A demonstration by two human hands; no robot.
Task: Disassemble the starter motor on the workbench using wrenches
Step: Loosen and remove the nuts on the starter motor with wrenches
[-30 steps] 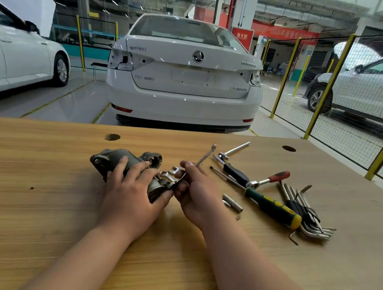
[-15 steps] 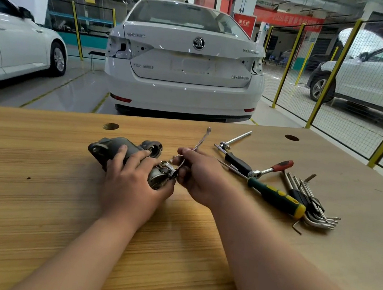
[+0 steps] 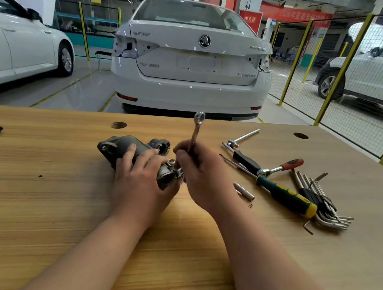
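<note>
Wooden bench [image 3: 32, 197], white car [image 3: 191, 67] behind, left hand [image 3: 141, 182] gripping starter [image 3: 135, 154], right hand [image 3: 202, 173] holding wrench [image 3: 195, 133] near upright, screwdriver [image 3: 286, 196] and hex keys [image 3: 323, 206] right.

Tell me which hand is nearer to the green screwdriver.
Right. The right hand, holding the wrench, is just left of the green screwdriver; the left hand holds the starter motor, farther left.
</note>
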